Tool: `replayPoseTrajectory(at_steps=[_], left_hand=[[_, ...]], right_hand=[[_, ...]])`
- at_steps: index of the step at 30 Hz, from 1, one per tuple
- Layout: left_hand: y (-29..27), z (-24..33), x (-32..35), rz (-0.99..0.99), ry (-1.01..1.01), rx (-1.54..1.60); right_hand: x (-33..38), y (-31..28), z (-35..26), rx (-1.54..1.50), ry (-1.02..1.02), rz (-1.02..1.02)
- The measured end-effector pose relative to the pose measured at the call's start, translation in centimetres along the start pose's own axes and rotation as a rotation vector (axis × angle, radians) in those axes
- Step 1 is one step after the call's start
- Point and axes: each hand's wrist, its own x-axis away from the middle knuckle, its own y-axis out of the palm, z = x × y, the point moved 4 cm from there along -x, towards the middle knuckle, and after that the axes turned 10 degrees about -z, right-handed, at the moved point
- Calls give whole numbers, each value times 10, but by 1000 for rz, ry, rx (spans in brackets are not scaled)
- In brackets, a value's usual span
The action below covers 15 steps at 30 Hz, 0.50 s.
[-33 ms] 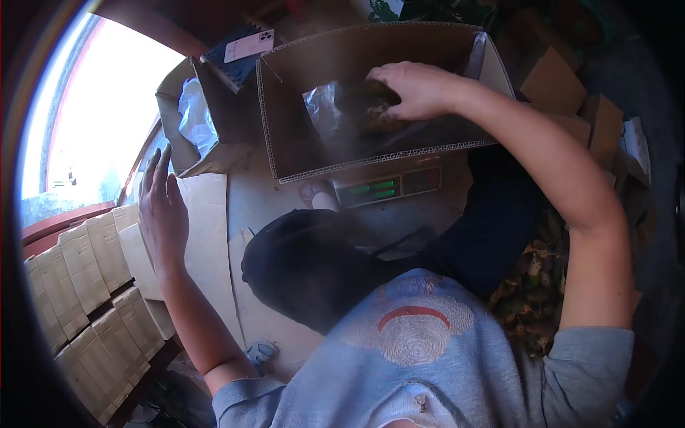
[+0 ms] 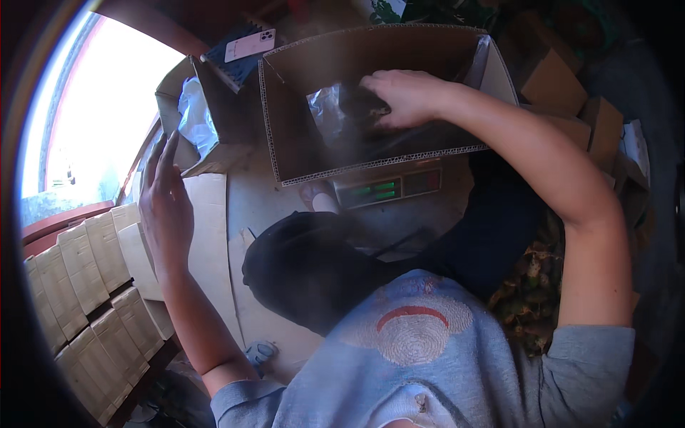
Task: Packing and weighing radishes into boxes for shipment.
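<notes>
My right hand (image 2: 408,98) reaches down into a large open cardboard box (image 2: 342,167) with clear plastic lining (image 2: 327,107) inside. Its fingers curl inward over a dark, blurred patch, and what they grip cannot be made out. My left hand (image 2: 168,210) is raised at the left, fingers stretched upward and holding nothing. Just beyond its fingertips is a smaller open cardboard box (image 2: 232,135) lined with a pale plastic bag (image 2: 196,118).
A scale with a lit green display (image 2: 389,189) sits by the large box. A phone (image 2: 250,46) lies behind it on a blue crate. Folded cartons (image 2: 89,257) are stacked at left. A brownish heap of produce (image 2: 531,292) lies at right, below more cardboard boxes (image 2: 556,82).
My right hand has shifted slightly left inside the box, and the brownish clump seen under its fingers is now mostly out of sight. The left hand has barely moved.
</notes>
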Motion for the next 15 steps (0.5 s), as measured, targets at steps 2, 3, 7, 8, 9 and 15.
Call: replayPoseTrajectory(at_steps=[2, 3, 7, 8, 9, 15], left_hand=[[-3, 63, -26, 28, 331, 145], [-7, 88, -35, -30, 509, 190], [21, 131, -53, -145, 867, 249], [31, 131, -57, -129, 926, 245], [36, 128, -62, -127, 926, 264], [53, 99, -74, -288, 838, 148]], right_hand=[[-25, 16, -3, 56, 61, -100], [-36, 19, -11, 136, 63, -112], [-69, 40, -27, 233, -8, -48], [-72, 44, -29, 236, -8, -66], [-72, 39, -31, 223, 25, -41], [-72, 14, -23, 290, 16, -42]])
